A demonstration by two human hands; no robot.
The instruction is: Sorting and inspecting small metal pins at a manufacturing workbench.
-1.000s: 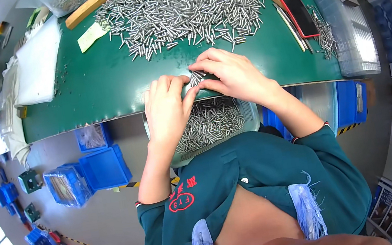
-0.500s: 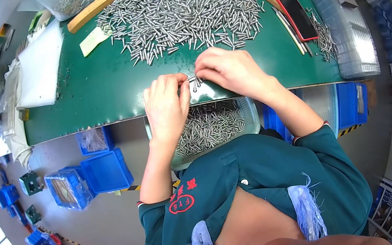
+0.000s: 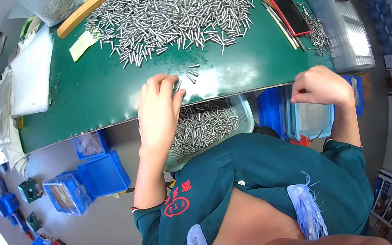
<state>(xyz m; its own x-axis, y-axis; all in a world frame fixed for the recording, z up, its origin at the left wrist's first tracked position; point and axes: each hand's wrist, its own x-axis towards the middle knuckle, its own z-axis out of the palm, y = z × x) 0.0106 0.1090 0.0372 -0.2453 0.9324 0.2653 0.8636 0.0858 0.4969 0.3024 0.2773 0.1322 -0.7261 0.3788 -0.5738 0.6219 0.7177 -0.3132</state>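
My left hand (image 3: 158,102) rests near the front edge of the green table (image 3: 100,93), thumb and fingers pinching a small metal pin (image 3: 178,85). Beside its fingertips a few loose tapered pins (image 3: 192,75) lie on the tabletop. My right hand (image 3: 321,86) is off to the right, just past the table edge, above a light blue bin (image 3: 333,119). Its fingers are curled in, hiding whatever they may hold. A wide heap of metal pins (image 3: 175,16) spreads over the back of the table. Below the front edge, a pale green basket (image 3: 243,115) holds many more pins.
Wooden bars (image 3: 88,9) border the heap. At the right lie a red-edged phone (image 3: 286,10), thin rods, a small pin pile (image 3: 315,33) and clear plastic boxes (image 3: 341,24). White sheets (image 3: 36,70) lie at the left. Blue crates (image 3: 104,171) stand on the floor.
My right hand has left the pins beside my left hand and swung right, over the light blue bin. My left hand stays near the table edge. The view has shifted slightly.
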